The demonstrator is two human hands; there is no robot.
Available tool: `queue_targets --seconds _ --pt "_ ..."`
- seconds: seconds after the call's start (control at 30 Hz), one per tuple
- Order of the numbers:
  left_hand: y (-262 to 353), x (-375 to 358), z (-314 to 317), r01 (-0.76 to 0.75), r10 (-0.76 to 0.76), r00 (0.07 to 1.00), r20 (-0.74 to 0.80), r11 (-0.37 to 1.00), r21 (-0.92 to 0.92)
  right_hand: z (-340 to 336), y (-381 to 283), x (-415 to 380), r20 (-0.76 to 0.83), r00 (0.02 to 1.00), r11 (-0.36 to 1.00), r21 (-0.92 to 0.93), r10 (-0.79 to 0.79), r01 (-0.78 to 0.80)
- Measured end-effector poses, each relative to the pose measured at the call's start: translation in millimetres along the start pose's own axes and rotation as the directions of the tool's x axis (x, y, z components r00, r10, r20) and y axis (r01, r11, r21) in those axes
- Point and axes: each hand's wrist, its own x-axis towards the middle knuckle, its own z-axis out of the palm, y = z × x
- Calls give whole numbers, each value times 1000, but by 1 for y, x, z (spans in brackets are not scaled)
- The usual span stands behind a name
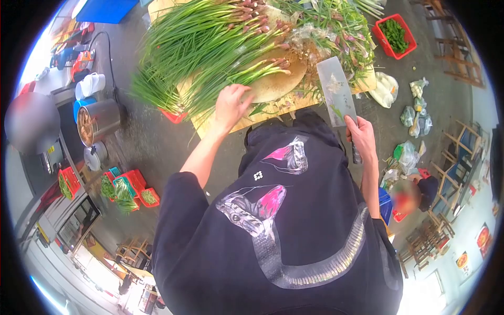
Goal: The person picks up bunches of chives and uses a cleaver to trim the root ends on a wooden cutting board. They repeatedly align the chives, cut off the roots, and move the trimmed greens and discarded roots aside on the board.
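Note:
My right hand (362, 137) is wrapped round the handle of a cleaver (337, 89), whose broad blade points away from me with bits of green stuck to it. Beside the near edge of a round chopping board (273, 89), my left hand (232, 106) has its fingers loosely bent and apart, close to a pile of spring onions (194, 58). No object shows in its grasp. The onions lie with long green leaves to the left and reddish-purple bulbs towards the board. Loose trimmings and peelings (341, 39) are heaped right of the board.
The wooden table (244, 122) ends just in front of my body. On the floor are a red basket of leafy greens (394, 37), bags (417, 113), a large steel pot (100, 122) and vegetable crates (128, 186). Other people (412, 197) are at the sides.

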Motion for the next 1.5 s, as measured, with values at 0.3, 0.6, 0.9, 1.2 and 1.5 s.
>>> queue_targets --seconds 0.3,0.6,0.9,1.2,1.5 --pt "34 2 6 499 -520 833 191 556 -664 3 -12 6 45 999 996 -87 -29 33" --pt "32 -18 34 243 -828 543 141 -5 -970 10 -25 -15 57 990 973 -184 -127 136" --pt "14 -87 70 99 -866 358 348 -336 -937 34 -41 -11 142 956 784 -548 -257 293" --pt "13 -99 68 108 -891 331 312 -293 -950 59 -49 9 325 788 460 -670 -523 582" --pt "5 -114 72 29 -888 312 338 -347 -938 78 2 38 337 778 415 -697 -530 585"
